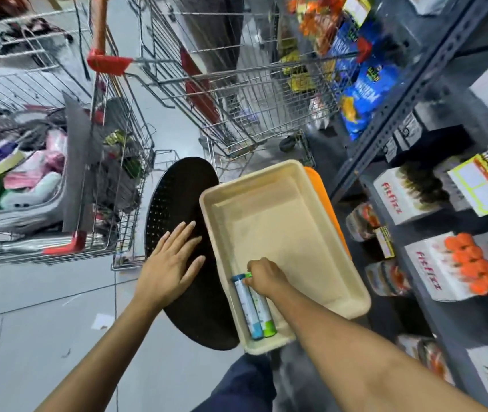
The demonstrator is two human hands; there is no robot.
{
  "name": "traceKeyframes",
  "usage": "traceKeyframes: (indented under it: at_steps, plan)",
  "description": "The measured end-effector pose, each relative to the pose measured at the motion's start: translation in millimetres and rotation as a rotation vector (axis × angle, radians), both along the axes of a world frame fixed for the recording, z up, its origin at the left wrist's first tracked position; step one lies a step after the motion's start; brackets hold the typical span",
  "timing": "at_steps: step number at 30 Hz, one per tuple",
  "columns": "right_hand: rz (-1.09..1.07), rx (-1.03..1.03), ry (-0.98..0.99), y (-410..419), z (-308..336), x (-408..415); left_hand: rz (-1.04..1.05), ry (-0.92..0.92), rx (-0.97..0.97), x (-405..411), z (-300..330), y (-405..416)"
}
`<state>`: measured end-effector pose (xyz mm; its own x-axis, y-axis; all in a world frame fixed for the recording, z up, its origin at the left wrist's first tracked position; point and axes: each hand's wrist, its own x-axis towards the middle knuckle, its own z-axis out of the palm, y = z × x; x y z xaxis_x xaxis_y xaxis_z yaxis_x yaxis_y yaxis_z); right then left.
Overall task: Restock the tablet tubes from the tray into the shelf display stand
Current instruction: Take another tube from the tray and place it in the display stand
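A cream tray (269, 185) rests on a black round stool (177, 197) in front of me. Two tablet tubes lie side by side in its near left corner: one with a blue cap (247, 307) and one with a green cap (263, 309). My right hand (266, 276) reaches into the tray with its fingers closed on the far end of the green-capped tube. My left hand (168, 263) lies flat with fingers spread on the stool, left of the tray. White display stands (397, 197) with tube caps showing, one full of orange caps (471, 263), stand on the grey shelf at right.
Two wire shopping carts stand beyond the stool, the left one (58, 162) full of goods, the other (236, 84) ahead. An orange tray edge (320, 185) shows under the cream tray. The grey metal shelf unit (409, 84) runs along the right. My knee (242, 382) is below the tray.
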<state>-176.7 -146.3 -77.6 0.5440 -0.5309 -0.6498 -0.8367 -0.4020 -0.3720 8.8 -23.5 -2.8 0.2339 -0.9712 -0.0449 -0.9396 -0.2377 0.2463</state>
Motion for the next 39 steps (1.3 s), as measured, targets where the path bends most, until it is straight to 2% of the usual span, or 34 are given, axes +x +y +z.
traceKeyframes:
  at_steps: [6, 10, 13, 19, 23, 27, 34, 39]
  plan:
    - [-0.023, 0.031, 0.054, -8, 8, 16, 0.005, 0.009, 0.012, 0, 0, 0]
    - [0.110, 0.064, 0.113, -20, 29, 22, 0.005, -0.006, 0.025, 0, 0, 1]
    - [0.195, 0.022, 0.079, -37, 66, 25, -0.026, -0.037, 0.057, -1, -2, 3]
    - [0.299, -0.273, -0.091, -89, 214, 4, -0.127, -0.099, 0.000, -5, 17, -25]
    - [0.279, -0.472, -0.256, -118, 339, -40, -0.224, -0.141, -0.170, -20, 55, -99]
    - [0.292, -0.699, -0.310, -117, 458, -100, -0.396, -0.116, -0.392, -73, 124, -186]
    - [-0.004, -1.017, -0.380, -79, 610, -217, -0.734, 0.003, -0.696, -226, 242, -263]
    - [-0.224, -1.163, -0.193, -46, 681, -300, -0.975, 0.107, -0.884, -341, 326, -270]
